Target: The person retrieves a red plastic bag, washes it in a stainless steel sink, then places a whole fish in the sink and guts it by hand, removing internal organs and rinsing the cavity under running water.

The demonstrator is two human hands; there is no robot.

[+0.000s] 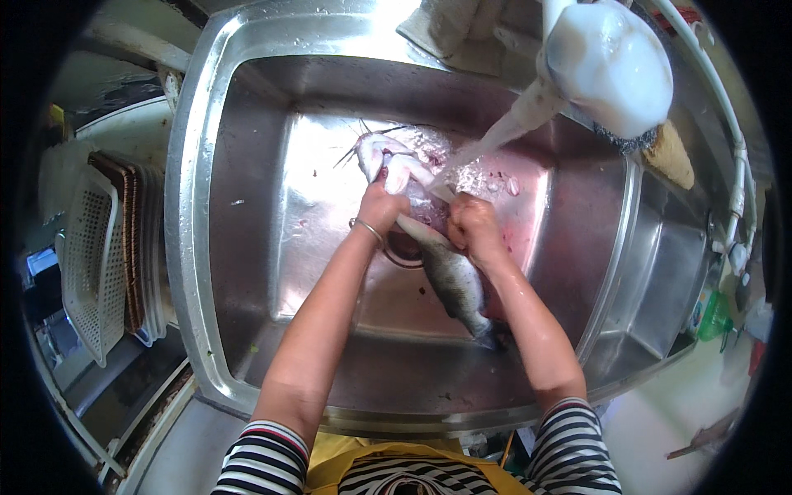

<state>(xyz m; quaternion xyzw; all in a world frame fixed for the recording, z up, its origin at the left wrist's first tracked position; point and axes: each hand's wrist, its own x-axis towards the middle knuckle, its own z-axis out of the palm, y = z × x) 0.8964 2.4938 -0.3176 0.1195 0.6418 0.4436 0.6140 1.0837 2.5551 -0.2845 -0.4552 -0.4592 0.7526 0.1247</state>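
A whiskered fish, its pale underside up, lies in a stainless steel sink beneath running water. My left hand is closed on this fish just behind its head. Close to the stream, my right hand is curled against the fish's pale body; what its fingers hold is partly hidden. A second, darker scaly fish lies slanted between my forearms, its tail towards me. The round drain shows between the hands. Reddish water spreads over the sink floor on the right.
A white tap fitting juts over the sink's upper right. Grey cloths lie on the back rim. A smaller steel basin adjoins on the right, near a tan sponge. Plastic and wicker baskets stand at the left.
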